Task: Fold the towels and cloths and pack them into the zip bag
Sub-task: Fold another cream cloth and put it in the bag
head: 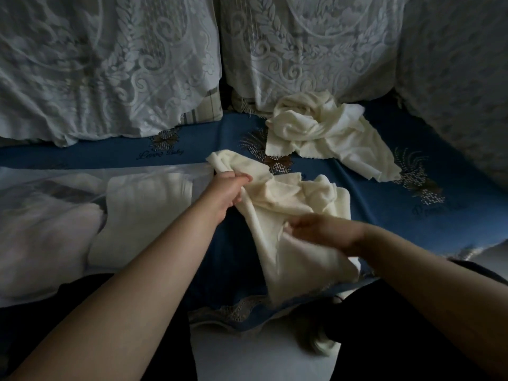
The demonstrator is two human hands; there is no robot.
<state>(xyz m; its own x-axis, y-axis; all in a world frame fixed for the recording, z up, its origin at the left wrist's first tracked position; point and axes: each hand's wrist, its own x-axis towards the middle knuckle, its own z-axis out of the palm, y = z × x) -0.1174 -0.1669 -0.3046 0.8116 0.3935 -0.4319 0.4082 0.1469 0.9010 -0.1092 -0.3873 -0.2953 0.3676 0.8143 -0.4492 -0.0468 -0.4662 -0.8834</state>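
Both hands, left hand [229, 189] and right hand [324, 229], pinching one cream cloth [288, 204], second crumpled cloth [324, 130] beyond, one zip bag [82, 188] left

**Both hands gripping**

Your left hand [229, 192] reaches forward on a bare, nearly straight arm, fingers curled in a pinch. Your right hand [325, 229] sits nearer you, blurred, fingers curled inward, its bare forearm angled in from the right.

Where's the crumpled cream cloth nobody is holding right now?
The crumpled cream cloth lies on the blue patterned sofa cover, right of centre in the head view, just below the lace-covered cushions.
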